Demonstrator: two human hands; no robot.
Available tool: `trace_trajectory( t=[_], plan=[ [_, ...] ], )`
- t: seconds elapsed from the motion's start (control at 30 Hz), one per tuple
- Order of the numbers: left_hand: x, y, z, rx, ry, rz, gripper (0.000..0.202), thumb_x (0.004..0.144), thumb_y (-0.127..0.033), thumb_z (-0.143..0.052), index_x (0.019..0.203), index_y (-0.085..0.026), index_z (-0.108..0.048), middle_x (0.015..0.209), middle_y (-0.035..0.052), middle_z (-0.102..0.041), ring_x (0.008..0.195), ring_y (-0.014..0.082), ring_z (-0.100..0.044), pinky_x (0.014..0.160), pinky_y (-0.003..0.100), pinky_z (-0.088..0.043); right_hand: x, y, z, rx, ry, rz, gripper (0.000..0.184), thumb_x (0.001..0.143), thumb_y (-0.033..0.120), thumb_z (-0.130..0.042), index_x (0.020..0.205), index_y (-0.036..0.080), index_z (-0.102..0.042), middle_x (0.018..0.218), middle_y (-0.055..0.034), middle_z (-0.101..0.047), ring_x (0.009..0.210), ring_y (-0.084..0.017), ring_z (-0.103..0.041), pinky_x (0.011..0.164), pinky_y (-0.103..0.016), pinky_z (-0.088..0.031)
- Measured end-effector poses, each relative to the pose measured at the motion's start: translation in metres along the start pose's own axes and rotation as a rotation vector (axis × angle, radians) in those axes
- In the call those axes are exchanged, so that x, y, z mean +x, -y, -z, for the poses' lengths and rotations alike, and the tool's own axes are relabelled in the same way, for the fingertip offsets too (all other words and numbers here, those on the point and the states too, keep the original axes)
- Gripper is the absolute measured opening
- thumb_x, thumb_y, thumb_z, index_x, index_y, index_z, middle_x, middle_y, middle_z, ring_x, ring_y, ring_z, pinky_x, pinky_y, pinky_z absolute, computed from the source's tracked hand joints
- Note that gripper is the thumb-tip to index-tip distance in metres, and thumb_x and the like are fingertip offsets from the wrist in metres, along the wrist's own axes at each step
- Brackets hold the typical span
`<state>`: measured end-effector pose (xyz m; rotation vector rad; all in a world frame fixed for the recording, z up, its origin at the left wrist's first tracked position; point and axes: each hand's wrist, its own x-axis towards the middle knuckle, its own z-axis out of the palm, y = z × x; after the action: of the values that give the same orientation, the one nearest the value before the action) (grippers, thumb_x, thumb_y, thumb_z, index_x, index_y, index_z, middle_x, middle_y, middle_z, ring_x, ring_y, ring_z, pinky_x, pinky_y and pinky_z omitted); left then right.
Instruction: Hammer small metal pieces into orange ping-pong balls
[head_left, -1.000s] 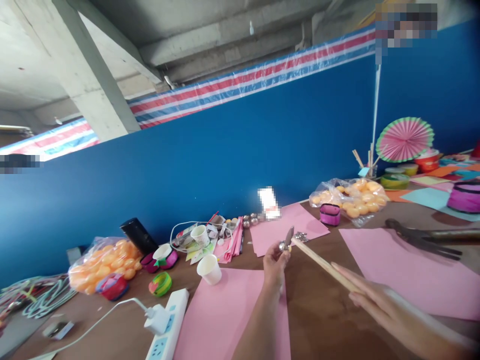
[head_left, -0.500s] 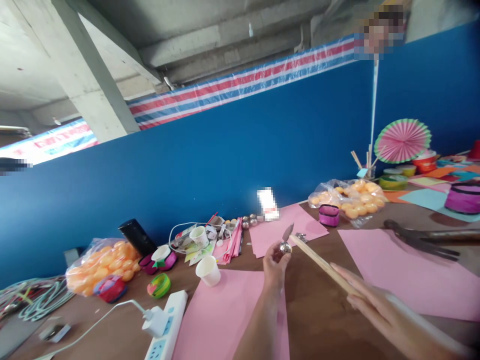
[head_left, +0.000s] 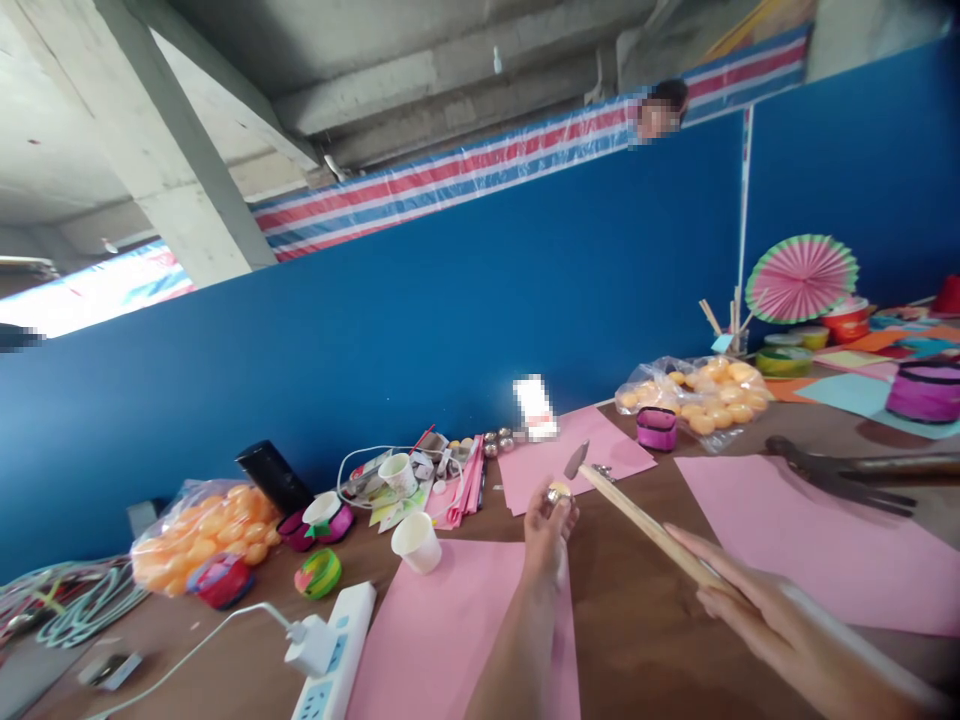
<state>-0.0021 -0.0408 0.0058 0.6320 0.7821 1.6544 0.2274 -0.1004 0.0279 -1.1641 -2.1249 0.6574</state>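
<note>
Between the fingertips of my left hand (head_left: 550,528) is a small shiny metal ball (head_left: 559,493), with a pale golden patch on its upper side. My right hand (head_left: 739,590) grips the wooden handle of a small hammer (head_left: 637,520). The hammer's dark head is just above and to the right of the ball, apart from it. Pink paper sheets (head_left: 442,640) lie under my left forearm, and another pink sheet (head_left: 577,450) lies beyond the hands. Some small metal bits (head_left: 602,471) rest behind the hammer handle. Several similar metal balls (head_left: 498,442) sit farther back.
A claw hammer (head_left: 840,470) lies at right on pink paper. Bags of orange balls (head_left: 712,395) stand at both sides. A white paper cup (head_left: 417,542), a power strip (head_left: 334,655) and its cable are at left. A blue partition (head_left: 450,320) rises behind; a person's head shows above it.
The ball has turned in my left fingers and now shows a golden patch. The hammer head has shifted slightly. Beyond the partition, the person has moved left.
</note>
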Motion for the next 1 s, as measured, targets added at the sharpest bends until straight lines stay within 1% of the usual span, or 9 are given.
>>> trace_trajectory(
  t=[0.13,0.23,0.33,0.43,0.5,0.6,0.7,0.87,1.0],
  plan=[
    [0.000,-0.005,0.000,-0.032,-0.009,0.017,0.040,0.062,-0.020,-0.070,0.101,-0.020,-0.060,0.096,0.0050,-0.062,0.082,0.0124,-0.061,0.072,0.022,-0.046,-0.002,-0.002,-0.003,-0.006,-0.013,-0.015,0.056,0.083,0.035,-0.045,0.135,0.031,-0.024,0.132,-0.0015,-0.042,0.118,-0.024,-0.040,0.096,-0.034,-0.038],
    [0.000,-0.006,0.000,-0.050,0.027,0.013,0.033,0.063,-0.018,-0.070,0.094,-0.016,-0.061,0.091,0.0054,-0.064,0.086,0.0141,-0.061,0.077,0.022,-0.046,-0.004,-0.003,-0.005,-0.021,0.015,0.001,0.055,0.084,0.034,-0.042,0.135,0.030,-0.021,0.133,-0.0006,-0.040,0.119,-0.022,-0.037,0.096,-0.031,-0.038],
    [0.000,-0.006,-0.001,-0.054,0.058,0.028,0.030,0.062,-0.016,-0.070,0.090,-0.015,-0.062,0.089,0.0046,-0.064,0.087,0.0147,-0.061,0.078,0.022,-0.045,-0.005,0.000,-0.006,-0.077,0.008,0.012,0.054,0.086,0.034,-0.039,0.136,0.026,-0.020,0.133,-0.0003,-0.039,0.119,-0.019,-0.037,0.095,-0.025,-0.038],
    [0.000,-0.005,-0.001,-0.048,0.033,0.057,0.036,0.060,-0.015,-0.071,0.094,-0.018,-0.061,0.088,0.0030,-0.064,0.083,0.0137,-0.062,0.071,0.021,-0.047,-0.004,0.002,-0.009,-0.131,-0.015,0.045,0.055,0.086,0.033,-0.039,0.137,0.024,-0.019,0.135,-0.0006,-0.036,0.119,-0.017,-0.037,0.096,-0.023,-0.036],
    [0.000,-0.004,-0.001,-0.047,0.016,0.070,0.043,0.058,-0.015,-0.073,0.099,-0.020,-0.060,0.089,0.0028,-0.064,0.080,0.0130,-0.062,0.068,0.020,-0.048,-0.004,0.002,-0.011,-0.139,0.009,0.065,0.054,0.086,0.033,-0.039,0.136,0.024,-0.022,0.134,0.0003,-0.037,0.118,-0.016,-0.038,0.096,-0.021,-0.035],
    [0.001,-0.005,-0.002,-0.067,0.025,0.055,0.047,0.057,-0.013,-0.073,0.102,-0.019,-0.059,0.092,0.0041,-0.064,0.082,0.0125,-0.062,0.074,0.020,-0.047,-0.004,0.000,-0.013,-0.130,0.041,0.063,0.051,0.086,0.033,-0.039,0.135,0.026,-0.025,0.132,0.0020,-0.040,0.117,-0.015,-0.040,0.094,-0.020,-0.037],
    [0.001,-0.004,-0.001,-0.087,0.022,0.032,0.045,0.059,-0.014,-0.072,0.101,-0.017,-0.059,0.092,0.0049,-0.065,0.085,0.0129,-0.062,0.080,0.022,-0.045,-0.004,-0.001,-0.013,-0.139,-0.022,0.054,0.054,0.085,0.034,-0.040,0.136,0.026,-0.022,0.134,0.0003,-0.037,0.119,-0.018,-0.038,0.097,-0.024,-0.036],
    [0.005,0.001,0.002,-0.057,0.000,0.049,0.047,0.055,-0.016,-0.075,0.100,-0.017,-0.060,0.087,0.0056,-0.065,0.081,0.0158,-0.063,0.077,0.026,-0.047,0.000,0.004,-0.010,-0.124,0.032,0.035,0.051,0.085,0.036,-0.039,0.134,0.023,-0.029,0.132,-0.0020,-0.041,0.118,-0.019,-0.040,0.097,-0.026,-0.037],
    [0.008,0.006,0.004,-0.034,-0.018,0.052,0.056,0.053,-0.019,-0.076,0.106,-0.021,-0.057,0.089,0.0062,-0.065,0.080,0.0179,-0.063,0.074,0.030,-0.048,0.000,0.003,-0.011,-0.084,-0.035,0.015,0.053,0.086,0.036,-0.038,0.136,0.024,-0.023,0.133,-0.0018,-0.038,0.118,-0.019,-0.039,0.095,-0.025,-0.039]
  ],
)
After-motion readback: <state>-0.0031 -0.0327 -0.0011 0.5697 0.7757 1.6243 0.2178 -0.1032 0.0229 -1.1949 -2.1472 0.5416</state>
